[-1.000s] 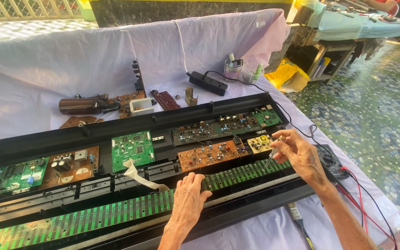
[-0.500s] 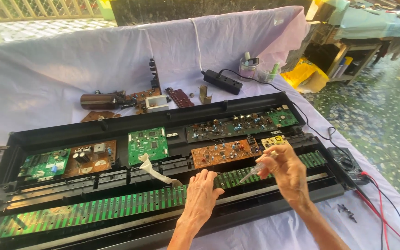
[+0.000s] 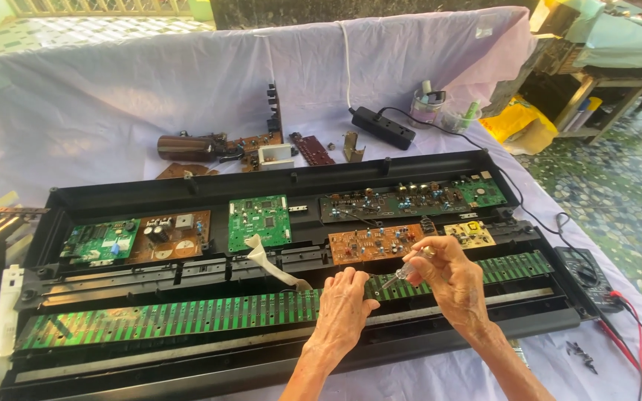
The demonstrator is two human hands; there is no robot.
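Lower centre: our right hand (image 3: 451,278) fingers pinch screwdriver (image 3: 404,272); left hand (image 3: 343,304) fingers curled on green key-contact board (image 3: 187,315). Tip slip could scratch traces.

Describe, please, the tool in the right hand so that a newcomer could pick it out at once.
Start at the long black opened keyboard case on the cloth-covered table, then find the long green contact strip along its front. Above that strip's right half, the right hand pinches a small clear-handled screwdriver, tip angled down-left toward the left hand; it is the only slim transparent thing there.
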